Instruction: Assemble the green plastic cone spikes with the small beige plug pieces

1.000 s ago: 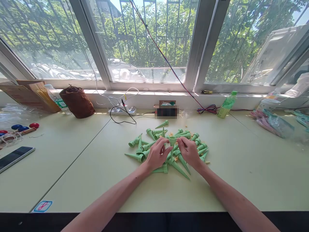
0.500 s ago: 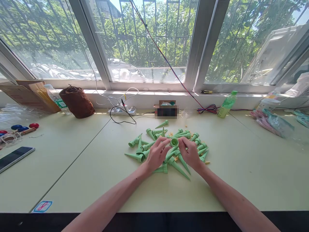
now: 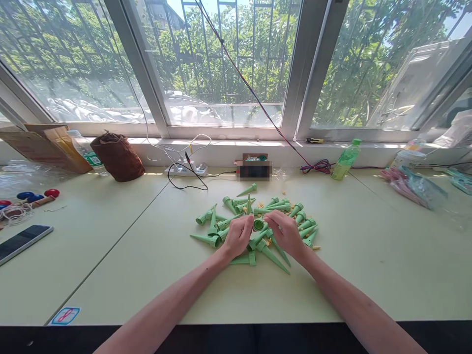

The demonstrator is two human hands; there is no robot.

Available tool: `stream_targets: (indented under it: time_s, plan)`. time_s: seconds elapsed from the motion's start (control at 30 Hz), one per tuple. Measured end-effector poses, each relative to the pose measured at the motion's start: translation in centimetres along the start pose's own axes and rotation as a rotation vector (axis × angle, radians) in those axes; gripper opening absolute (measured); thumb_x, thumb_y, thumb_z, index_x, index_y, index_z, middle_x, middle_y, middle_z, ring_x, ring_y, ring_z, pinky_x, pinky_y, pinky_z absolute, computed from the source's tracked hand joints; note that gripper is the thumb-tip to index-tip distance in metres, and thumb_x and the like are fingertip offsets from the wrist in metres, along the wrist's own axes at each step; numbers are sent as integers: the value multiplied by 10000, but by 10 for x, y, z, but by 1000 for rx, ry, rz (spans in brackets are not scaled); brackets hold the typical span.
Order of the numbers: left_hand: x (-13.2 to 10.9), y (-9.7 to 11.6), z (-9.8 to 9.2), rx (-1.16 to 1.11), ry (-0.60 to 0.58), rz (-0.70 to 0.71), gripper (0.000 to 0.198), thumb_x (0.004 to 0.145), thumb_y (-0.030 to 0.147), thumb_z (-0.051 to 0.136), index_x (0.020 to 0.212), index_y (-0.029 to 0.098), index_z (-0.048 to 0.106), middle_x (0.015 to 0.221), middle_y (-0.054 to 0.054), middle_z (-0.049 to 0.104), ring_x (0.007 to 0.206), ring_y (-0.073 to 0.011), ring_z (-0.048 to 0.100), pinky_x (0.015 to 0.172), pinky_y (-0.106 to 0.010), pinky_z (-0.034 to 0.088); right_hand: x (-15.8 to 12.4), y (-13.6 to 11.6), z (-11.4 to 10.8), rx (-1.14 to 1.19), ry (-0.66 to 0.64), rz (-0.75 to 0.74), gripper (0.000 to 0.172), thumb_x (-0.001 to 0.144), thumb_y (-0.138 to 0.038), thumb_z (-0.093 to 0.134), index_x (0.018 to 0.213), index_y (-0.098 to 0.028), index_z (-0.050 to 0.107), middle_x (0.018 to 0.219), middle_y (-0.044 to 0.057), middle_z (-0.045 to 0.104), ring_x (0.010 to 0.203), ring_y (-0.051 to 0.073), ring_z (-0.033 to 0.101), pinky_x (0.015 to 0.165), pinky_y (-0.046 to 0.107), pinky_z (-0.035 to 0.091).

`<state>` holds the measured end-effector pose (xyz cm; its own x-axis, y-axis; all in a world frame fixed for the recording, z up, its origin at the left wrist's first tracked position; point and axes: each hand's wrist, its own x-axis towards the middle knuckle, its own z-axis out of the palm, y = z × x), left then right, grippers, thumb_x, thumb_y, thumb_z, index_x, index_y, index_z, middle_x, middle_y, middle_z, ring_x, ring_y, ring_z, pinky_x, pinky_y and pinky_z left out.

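Note:
A heap of several green cone-shaped plastic spikes (image 3: pixel 275 256) lies on the pale table (image 3: pixel 147 255), with small yellowish bits scattered among them. My left hand (image 3: pixel 238 237) and my right hand (image 3: pixel 283 232) meet over the middle of the heap. Between their fingertips they pinch one green spike (image 3: pixel 258 224), whose round open end faces me. Both hands have their fingers curled around it.
A brown pouch (image 3: pixel 118 156), a power strip (image 3: pixel 186 169) with cables and a small box (image 3: pixel 254 168) stand along the window sill. A green bottle (image 3: pixel 344 160) is at the back right, plastic bags (image 3: pixel 416 187) farther right. A phone (image 3: pixel 22 238) and coloured balls (image 3: pixel 35 195) lie at the left.
The held spike went from upright, wide end up, to tilted with its open end toward me. Both hands have sunk slightly toward the heap.

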<state>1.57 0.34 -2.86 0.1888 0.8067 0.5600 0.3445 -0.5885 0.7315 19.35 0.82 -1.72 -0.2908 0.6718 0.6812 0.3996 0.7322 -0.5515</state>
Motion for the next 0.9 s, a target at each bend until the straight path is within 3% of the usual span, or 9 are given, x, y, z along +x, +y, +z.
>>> stream_targets:
  time_s: [0.33, 0.5, 0.63, 0.9]
  plan:
    - [2, 2, -1, 71, -41, 85, 496, 1016, 422, 373, 575, 194, 379, 554, 11, 434, 532, -123, 382, 529, -280, 317, 0, 0, 2, -6, 24, -10, 281, 1022, -278, 417, 807, -206, 582, 726, 22, 589, 662, 150, 531, 634, 255, 425]
    - [1, 1, 1, -6, -8, -41, 540, 1036, 441, 288, 576, 182, 405, 514, 22, 415, 499, -108, 362, 527, -271, 310, -1, -3, 4, -2, 70, -48, 260, 1018, -246, 436, 824, -200, 603, 711, 18, 596, 656, 145, 537, 619, 248, 428]
    - [1, 0, 2, -39, 14, -108, 579, 1024, 493, 292, 537, 184, 341, 486, 29, 374, 474, -96, 312, 504, -271, 274, -2, -4, 4, 23, 69, -53, 222, 1009, -219, 456, 874, -199, 631, 770, 33, 641, 695, 151, 577, 643, 258, 454]
    - [0, -1, 1, -47, -22, -57, 531, 1019, 457, 340, 565, 182, 341, 528, 28, 374, 510, -102, 332, 528, -267, 269, -3, -4, 5, 52, 60, -12, 187, 996, -248, 486, 951, -206, 662, 854, 49, 699, 743, 169, 635, 682, 281, 497]
